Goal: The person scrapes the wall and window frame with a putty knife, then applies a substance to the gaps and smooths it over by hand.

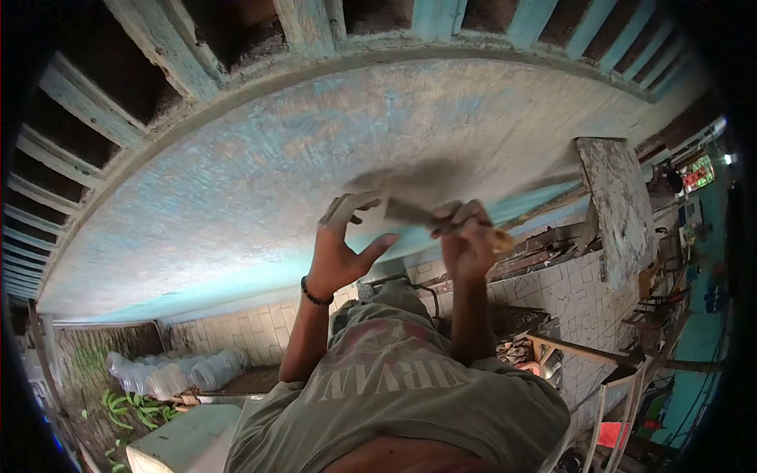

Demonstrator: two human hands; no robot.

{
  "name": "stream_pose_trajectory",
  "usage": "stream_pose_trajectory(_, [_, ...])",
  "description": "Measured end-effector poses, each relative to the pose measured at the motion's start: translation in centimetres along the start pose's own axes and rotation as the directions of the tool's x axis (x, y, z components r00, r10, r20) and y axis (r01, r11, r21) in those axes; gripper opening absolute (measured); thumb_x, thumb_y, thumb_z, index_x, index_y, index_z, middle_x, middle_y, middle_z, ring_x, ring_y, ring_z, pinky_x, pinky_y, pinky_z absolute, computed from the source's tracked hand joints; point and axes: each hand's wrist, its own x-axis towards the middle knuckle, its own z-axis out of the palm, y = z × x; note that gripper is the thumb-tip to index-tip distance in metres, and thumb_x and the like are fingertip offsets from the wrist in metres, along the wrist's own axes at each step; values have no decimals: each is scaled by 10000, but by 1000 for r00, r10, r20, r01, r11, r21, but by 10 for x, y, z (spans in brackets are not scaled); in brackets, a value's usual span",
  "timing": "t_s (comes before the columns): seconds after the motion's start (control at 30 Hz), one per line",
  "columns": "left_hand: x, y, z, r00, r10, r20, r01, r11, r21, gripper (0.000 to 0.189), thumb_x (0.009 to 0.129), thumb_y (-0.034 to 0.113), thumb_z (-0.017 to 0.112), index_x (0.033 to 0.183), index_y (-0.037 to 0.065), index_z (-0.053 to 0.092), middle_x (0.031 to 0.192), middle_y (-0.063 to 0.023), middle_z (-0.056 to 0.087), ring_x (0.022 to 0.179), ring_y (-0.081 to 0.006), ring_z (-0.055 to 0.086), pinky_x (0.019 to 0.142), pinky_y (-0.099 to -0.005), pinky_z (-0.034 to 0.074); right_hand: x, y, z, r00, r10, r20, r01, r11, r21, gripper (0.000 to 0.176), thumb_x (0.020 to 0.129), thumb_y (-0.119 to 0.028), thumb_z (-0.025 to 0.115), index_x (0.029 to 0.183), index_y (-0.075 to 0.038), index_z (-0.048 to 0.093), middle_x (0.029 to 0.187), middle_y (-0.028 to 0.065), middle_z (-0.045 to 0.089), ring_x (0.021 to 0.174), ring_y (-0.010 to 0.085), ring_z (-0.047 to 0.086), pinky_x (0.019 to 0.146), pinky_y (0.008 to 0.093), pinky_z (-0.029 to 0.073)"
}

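My right hand is closed round the handle of a scraper. The scraper's flat blade points left, close to the wall, and the yellowish end of its handle sticks out past my fingers. My left hand is raised to the left of the blade, its fingers apart and holding nothing, the fingertips near the wall surface. A dark beaded bracelet circles my left wrist. The wall before me has patchy, worn blue and grey paint, and shadows of my hands fall on it.
Wooden slats run along the top of the wall. A weathered board leans at the right. Clear plastic containers and green bananas sit at lower left, beside a pale green box-like surface. A chair frame stands at lower right.
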Motion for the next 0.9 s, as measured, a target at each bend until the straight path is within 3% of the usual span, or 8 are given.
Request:
stream_pose_trajectory(0.13, [0,-27,10,978,172,121,-173,985,1,238,757,94,845,967,50,742,901,-86,713,935,-287,656,769,-390,520,-26,13,-3,969,248,-15,-227,907,354,240,1006,-228,544,1063,5,533,1038,247,629,872,333,659,759,411,543])
stream_pose_trajectory(0.3, [10,-4,8,988,145,58,-139,985,-99,154,770,71,835,909,45,775,832,-84,713,870,-253,653,735,-355,505,-12,-10,-36,969,244,-49,-198,877,438,167,1021,-205,557,1054,-42,539,1085,214,654,961,308,692,699,378,551])
stream_pose_trajectory(0.4, [18,5,11,995,96,-4,-95,983,-158,130,804,36,807,930,35,774,843,-94,724,830,-233,660,719,-335,498,0,-34,-55,979,204,-16,-204,966,-160,139,934,-56,681,1015,-20,574,932,174,675,761,259,715,583,336,562])
stream_pose_trajectory(0.5, [20,10,24,996,31,-83,-50,972,-229,127,818,12,788,943,26,771,855,-108,731,805,-218,667,706,-327,499,0,-50,-46,901,434,1,-391,814,-430,195,897,-13,706,1058,2,596,899,173,689,681,228,705,566,320,571])
stream_pose_trajectory(0.53, [20,11,29,993,6,-115,-36,966,-258,129,821,5,784,948,23,770,859,-113,733,800,-215,670,702,-326,500,-2,-49,-44,899,435,56,-337,767,-547,271,902,-35,702,1139,35,590,933,177,702,691,198,703,577,310,565])
stream_pose_trajectory(0.67, [31,19,42,997,22,-71,-28,996,-89,129,827,2,765,955,2,748,909,-133,726,817,-237,685,721,-328,514,-7,-41,-21,860,501,99,-325,687,-650,328,937,-94,675,1197,62,550,777,99,695,576,124,647,510,299,519])
stream_pose_trajectory(0.87, [49,24,44,955,293,-52,-278,940,199,183,762,20,793,937,42,746,876,-122,727,841,-305,675,779,-377,536,-33,-10,-18,828,520,-210,-561,762,-324,309,1016,-181,588,1242,28,563,626,29,556,459,69,437,423,248,334])
stream_pose_trajectory(0.9, [54,21,44,963,268,6,-266,953,146,181,757,22,797,929,37,741,876,-130,724,844,-310,675,778,-378,536,-33,-13,-17,863,483,-147,-498,767,-404,322,1017,-209,596,1247,13,559,637,29,546,464,69,424,428,251,341])
